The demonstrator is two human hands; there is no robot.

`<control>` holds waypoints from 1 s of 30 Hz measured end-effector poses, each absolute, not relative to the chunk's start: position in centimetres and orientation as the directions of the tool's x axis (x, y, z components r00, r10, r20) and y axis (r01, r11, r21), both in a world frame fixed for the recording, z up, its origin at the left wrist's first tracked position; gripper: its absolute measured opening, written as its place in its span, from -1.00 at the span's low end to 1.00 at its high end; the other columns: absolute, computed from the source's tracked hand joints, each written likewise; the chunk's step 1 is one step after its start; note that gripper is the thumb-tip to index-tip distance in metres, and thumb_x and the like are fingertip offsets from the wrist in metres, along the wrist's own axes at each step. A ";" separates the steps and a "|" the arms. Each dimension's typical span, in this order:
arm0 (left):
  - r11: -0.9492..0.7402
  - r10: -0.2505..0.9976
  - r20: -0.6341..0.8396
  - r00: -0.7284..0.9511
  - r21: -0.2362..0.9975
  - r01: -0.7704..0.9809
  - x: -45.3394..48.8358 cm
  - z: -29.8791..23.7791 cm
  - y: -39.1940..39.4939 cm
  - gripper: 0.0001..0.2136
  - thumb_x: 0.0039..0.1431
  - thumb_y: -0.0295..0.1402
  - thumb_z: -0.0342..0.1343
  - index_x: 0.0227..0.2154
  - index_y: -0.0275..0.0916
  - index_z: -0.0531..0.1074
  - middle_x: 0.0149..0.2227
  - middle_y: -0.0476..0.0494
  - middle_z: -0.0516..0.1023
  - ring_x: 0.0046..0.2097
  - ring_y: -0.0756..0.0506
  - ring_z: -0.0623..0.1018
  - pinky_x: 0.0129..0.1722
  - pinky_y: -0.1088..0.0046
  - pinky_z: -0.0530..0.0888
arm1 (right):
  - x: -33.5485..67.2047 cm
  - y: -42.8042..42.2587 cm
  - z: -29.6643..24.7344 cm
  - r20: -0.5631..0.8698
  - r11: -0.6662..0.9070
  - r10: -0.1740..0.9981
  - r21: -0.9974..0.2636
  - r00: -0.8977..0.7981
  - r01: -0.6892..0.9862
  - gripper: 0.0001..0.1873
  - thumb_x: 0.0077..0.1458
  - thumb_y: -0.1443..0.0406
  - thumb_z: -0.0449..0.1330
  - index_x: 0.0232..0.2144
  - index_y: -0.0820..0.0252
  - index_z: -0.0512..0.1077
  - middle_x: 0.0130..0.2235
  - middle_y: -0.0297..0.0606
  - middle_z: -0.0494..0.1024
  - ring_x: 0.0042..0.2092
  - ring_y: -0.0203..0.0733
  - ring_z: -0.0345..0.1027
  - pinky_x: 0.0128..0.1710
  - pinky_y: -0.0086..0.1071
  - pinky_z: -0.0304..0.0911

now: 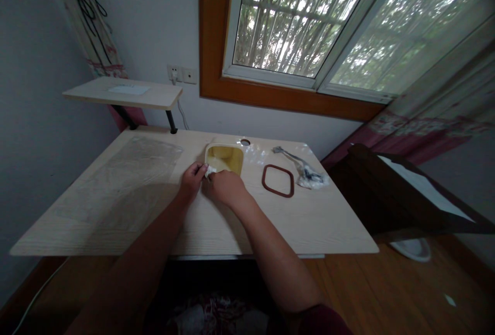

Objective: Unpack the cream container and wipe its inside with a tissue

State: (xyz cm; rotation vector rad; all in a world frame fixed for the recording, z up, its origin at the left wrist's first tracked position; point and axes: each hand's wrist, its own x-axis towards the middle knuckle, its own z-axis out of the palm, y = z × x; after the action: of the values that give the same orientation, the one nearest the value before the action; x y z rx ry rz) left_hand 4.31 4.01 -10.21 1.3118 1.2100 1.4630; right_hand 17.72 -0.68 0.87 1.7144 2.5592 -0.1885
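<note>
A dark sleeve [325, 320] lies nearest in the head view, its forearm reaching over the surface [309, 227] to the tub [232, 155]. At the tub's near-left corner, the left hand [192, 178] has finger and thumb closed on a white scrap [210, 170]. The right hand [227, 186] curls beside it, its fingertips hidden; I cannot tell how tight its grip is. The brown ring [277, 192] and bag [311, 178] lie apart to the right. Working the scrap well probably calls for a light pinch, with the tub kept steady.
</note>
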 end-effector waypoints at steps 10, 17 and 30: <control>-0.216 0.970 0.220 -0.102 0.975 0.047 4.2 -9.5 3.6 -0.67 0.16 -0.04 0.14 -0.49 -0.20 0.36 -0.57 0.06 0.33 -0.46 0.00 0.34 -0.42 0.49 0.30 | 17.4 1.9 0.0 -0.143 0.323 0.933 -0.078 -0.331 0.943 -0.54 0.34 0.12 0.03 0.00 0.27 0.58 -0.04 0.12 0.63 -0.02 0.12 0.56 -0.07 -0.20 0.43; -0.213 0.974 0.211 -0.080 0.977 -0.015 4.4 -10.2 4.0 -0.64 0.16 0.00 0.15 -0.49 -0.20 0.34 -0.56 0.07 0.32 -0.47 0.00 0.33 -0.42 0.49 0.30 | 17.2 5.2 -1.6 -0.181 0.285 0.938 -0.089 -0.297 0.954 -0.55 0.38 0.17 -0.02 0.02 0.29 0.57 0.00 0.12 0.62 0.02 0.06 0.54 -0.05 -0.26 0.41; -0.201 0.978 0.201 -0.062 0.979 0.013 5.0 -9.6 3.3 -0.67 0.16 -0.04 0.17 -0.49 -0.21 0.39 -0.56 0.04 0.40 -0.45 -0.01 0.40 -0.37 0.47 0.34 | 17.1 7.7 -3.1 -0.201 0.223 0.952 -0.058 -0.230 0.973 -0.58 0.34 0.25 0.03 0.08 0.31 0.53 0.06 0.18 0.58 0.09 0.13 0.51 0.00 -0.14 0.43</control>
State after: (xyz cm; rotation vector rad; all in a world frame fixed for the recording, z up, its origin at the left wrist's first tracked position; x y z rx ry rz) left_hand 4.98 3.26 -9.59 1.3325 1.1583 1.4021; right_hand 17.13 7.66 -3.09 1.8673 2.3580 -0.2596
